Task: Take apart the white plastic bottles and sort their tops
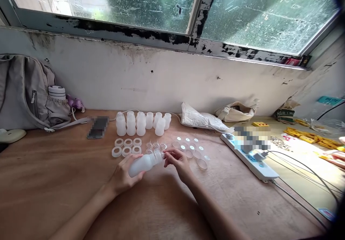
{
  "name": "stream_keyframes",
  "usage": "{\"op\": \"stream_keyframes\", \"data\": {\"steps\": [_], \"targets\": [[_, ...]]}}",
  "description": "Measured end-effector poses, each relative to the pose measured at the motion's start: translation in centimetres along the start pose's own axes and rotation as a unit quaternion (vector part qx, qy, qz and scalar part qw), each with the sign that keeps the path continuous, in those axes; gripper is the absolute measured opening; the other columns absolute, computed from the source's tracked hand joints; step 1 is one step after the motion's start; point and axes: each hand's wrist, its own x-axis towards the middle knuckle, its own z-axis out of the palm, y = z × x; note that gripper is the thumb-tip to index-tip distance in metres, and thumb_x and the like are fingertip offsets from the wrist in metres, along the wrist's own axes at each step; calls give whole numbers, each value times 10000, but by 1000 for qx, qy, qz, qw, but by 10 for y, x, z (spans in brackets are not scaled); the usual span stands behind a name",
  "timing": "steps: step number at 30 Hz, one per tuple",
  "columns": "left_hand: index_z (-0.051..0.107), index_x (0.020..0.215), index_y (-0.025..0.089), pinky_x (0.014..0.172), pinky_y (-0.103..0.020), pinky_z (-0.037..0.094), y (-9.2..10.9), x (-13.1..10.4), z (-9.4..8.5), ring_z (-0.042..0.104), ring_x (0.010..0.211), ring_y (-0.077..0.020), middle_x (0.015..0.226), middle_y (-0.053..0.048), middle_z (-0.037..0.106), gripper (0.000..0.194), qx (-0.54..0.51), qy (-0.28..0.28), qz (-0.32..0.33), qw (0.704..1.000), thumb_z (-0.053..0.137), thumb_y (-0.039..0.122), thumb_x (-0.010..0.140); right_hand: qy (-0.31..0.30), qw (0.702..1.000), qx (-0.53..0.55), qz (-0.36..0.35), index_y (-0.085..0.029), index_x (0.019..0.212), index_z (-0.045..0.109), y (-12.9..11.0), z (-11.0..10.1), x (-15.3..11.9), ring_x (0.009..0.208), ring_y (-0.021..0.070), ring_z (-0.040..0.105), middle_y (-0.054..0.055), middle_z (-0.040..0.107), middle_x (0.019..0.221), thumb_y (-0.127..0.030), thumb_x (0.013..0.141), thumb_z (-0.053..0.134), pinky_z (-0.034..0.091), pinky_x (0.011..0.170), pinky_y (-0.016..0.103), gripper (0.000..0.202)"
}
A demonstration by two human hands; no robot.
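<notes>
My left hand (123, 173) is wrapped around a frosted white baby bottle (141, 164), tilted with its threaded neck up and to the right. At that open end is my right hand (179, 163), fingertips pinched together against the mouth. Whatever lies between those fingers is too small to make out. Just beyond the hands are several white collar rings (116, 154) in two rows. Beside them sit clear teats (156, 145), partly hidden by the bottle. Clear round caps (202, 164) and small white discs (201, 148) lie to the right. Several more frosted bottles (131, 125) stand behind.
A white power strip (249, 157) with plugs and cables lies on the right. Near the wall are a white padded package (198, 117) and a beige pouch (237, 111). A phone (97, 127) and a grey backpack (24, 92) are at the left.
</notes>
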Motion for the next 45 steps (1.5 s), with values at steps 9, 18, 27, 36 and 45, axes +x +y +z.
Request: {"op": "stream_keyframes", "data": {"steps": [9, 18, 27, 36, 45], "targets": [[466, 1094, 216, 803, -306, 453, -1, -1, 0, 548, 928, -193, 1013, -55, 572, 394, -3, -12, 8, 1000, 560, 251, 712, -16, 999, -31, 4, -165, 751, 601, 1, 5, -2, 464, 94, 537, -5, 580, 631, -352, 716, 616, 427, 469, 236, 191], [472, 1097, 222, 804, -314, 452, -3, -2, 1, 548, 930, -202, 1017, -55, 574, 401, -5, -18, 10, 1000, 557, 255, 707, -9, 996, -88, -2, -168, 628, 505, 0, 8, -3, 411, 83, 472, -17, 540, 538, -426, 737, 569, 367, 413, 213, 288], [480, 1092, 224, 803, -311, 458, 8, -3, -1, 553, 928, -197, 1015, -54, 584, 392, -35, -47, 20, 998, 554, 241, 706, 20, 990, -143, 5, -197, 473, 303, -2, 11, -5, 332, 51, 281, -79, 284, 382, -467, 741, 539, 172, 352, 203, 448], [553, 991, 196, 628, -277, 499, 9, 0, 4, 589, 764, -192, 921, -44, 616, 328, -198, -80, -154, 965, 558, 360, 707, -6, 999, -18, 43, -188, 616, 463, 0, 9, -5, 361, 69, 396, -67, 409, 469, -457, 731, 557, 330, 358, 195, 307], [523, 1017, 178, 597, -293, 518, 10, -5, 12, 594, 736, -193, 885, -55, 605, 352, -193, -84, -157, 965, 505, 402, 746, -47, 993, -98, 42, -174, 764, 625, -1, 11, -8, 612, 138, 537, 1, 588, 642, -392, 658, 658, 414, 549, 235, 245]]}}
